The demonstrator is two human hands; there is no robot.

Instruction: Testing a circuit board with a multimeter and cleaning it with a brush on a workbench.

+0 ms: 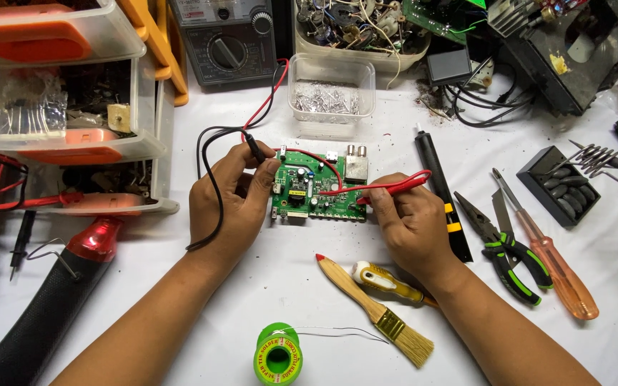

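Head view: a small green rectangular circuit board (317, 187), studded with dark components and two silver sockets at its far right corner, lies flat on the white surface (280, 286). The left hand (227, 200), at the board's left edge, has its grip pinched on a black probe (254, 149). The right hand (413, 225), at the board's right edge, has its grip closed on a red probe (388, 186) whose tip touches the board.

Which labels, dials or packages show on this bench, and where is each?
Multimeter: top centre, grey box with a round black dial.
Solder spool: bottom centre, green reel with a round yellow label.
Clear tub: above the circuit board, rectangular, holding small silvery parts.
Drawer unit: upper left, clear drawers with orange handles.
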